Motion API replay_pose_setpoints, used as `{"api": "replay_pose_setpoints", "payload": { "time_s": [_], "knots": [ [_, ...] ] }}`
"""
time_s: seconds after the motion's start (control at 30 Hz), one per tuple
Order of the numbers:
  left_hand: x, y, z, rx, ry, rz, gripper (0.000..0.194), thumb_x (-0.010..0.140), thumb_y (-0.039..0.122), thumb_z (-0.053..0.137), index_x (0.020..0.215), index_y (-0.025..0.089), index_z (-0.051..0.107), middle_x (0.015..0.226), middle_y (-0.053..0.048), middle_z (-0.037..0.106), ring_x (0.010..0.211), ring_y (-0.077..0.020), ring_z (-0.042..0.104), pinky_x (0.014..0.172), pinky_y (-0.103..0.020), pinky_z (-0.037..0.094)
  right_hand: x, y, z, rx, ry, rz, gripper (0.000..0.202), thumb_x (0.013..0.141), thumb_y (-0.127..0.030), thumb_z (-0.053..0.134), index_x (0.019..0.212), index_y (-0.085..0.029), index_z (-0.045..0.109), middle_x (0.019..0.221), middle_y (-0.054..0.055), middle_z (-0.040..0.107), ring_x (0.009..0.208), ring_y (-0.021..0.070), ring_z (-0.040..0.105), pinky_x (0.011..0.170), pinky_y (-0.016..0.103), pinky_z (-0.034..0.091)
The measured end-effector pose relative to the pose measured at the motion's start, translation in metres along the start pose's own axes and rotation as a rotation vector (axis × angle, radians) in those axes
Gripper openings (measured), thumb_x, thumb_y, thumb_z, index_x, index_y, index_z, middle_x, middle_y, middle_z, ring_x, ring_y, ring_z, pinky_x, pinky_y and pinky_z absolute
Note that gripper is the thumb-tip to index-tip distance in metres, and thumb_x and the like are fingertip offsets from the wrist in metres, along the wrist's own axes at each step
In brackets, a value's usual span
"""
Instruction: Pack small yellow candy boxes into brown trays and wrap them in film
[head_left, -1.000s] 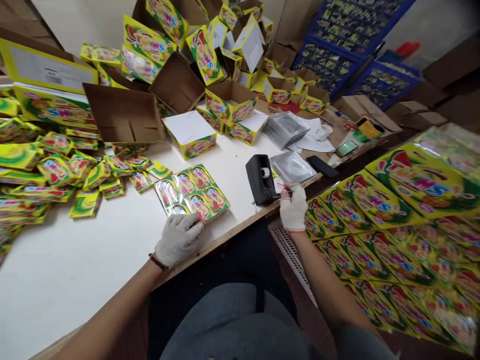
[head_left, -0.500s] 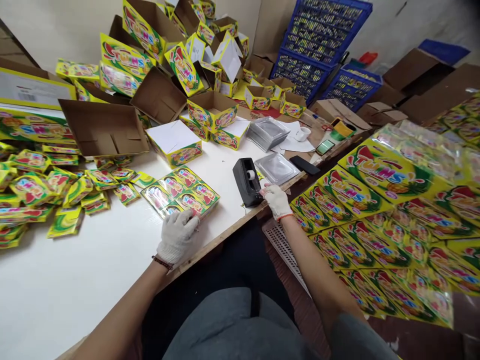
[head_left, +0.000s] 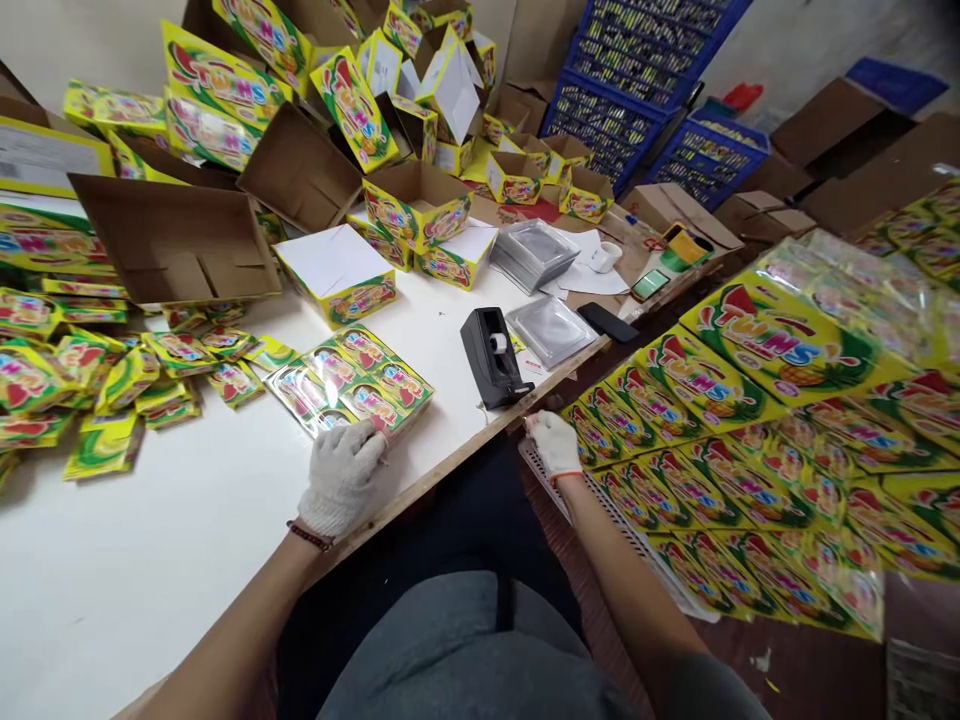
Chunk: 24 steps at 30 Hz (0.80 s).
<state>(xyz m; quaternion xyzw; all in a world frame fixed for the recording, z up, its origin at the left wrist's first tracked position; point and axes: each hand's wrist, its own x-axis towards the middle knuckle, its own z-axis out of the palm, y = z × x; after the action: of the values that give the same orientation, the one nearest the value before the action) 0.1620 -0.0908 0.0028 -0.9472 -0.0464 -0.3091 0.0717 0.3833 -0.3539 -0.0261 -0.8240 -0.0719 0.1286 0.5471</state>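
My left hand, in a white knit glove, rests with curled fingers on the near edge of a clear-covered pack of yellow-green packets lying flat on the white table. Just off the table's edge is my right hand, also gloved, with thumb and fingers pinched together; what lies between them is too small to make out. A black tape dispenser stands on the table between the two hands, and my right hand is apart from it.
Loose packets and open boxes lie at left. Clear plastic lids and a dark phone sit beyond the dispenser. Wrapped packs are stacked at right; blue crates stand behind.
My right hand has moved away from the tape dispenser, down and toward me past the table's edge. My left hand stays on the pack. The view has shifted slightly.
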Motion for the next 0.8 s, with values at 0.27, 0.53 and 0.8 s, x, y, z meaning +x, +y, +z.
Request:
{"api": "replay_pose_setpoints", "payload": {
  "time_s": [0.27,0.53,0.8],
  "knots": [
    [-0.019,0.013,0.003,-0.15,0.051,-0.16,0.015,0.082,0.014,0.059,0.071,0.02,0.067,0.086,-0.007,0.066,0.078,-0.0197,0.055,0.07,-0.033,0.037,-0.048,-0.021,0.017,0.137,-0.46,-0.006,0.033,0.069,-0.052,0.068,0.066,-0.021,0.058,0.06,-0.002,0.055,0.06,0.0133,0.049,0.061,0.027,0.042],
    [-0.023,0.022,0.007,-0.103,0.131,-0.202,0.012,0.084,0.014,0.061,0.074,0.019,0.065,0.083,-0.006,0.065,0.078,-0.0192,0.055,0.072,-0.032,0.037,-0.052,-0.082,0.12,0.22,-0.825,-0.106,0.044,0.074,-0.062,0.067,0.063,-0.021,0.054,0.059,-0.002,0.054,0.058,0.0119,0.049,0.059,0.026,0.042],
    [0.002,0.024,-0.019,-0.062,-0.196,-0.194,0.014,0.085,0.021,0.061,0.095,0.021,0.07,0.092,-0.008,0.067,0.081,-0.0242,0.055,0.071,-0.037,0.036,-0.049,-0.053,0.14,-0.076,-0.718,-0.114,0.037,0.08,-0.055,0.057,0.063,-0.023,0.051,0.056,-0.003,0.053,0.053,0.0119,0.046,0.051,0.025,0.037]
  ]
}}
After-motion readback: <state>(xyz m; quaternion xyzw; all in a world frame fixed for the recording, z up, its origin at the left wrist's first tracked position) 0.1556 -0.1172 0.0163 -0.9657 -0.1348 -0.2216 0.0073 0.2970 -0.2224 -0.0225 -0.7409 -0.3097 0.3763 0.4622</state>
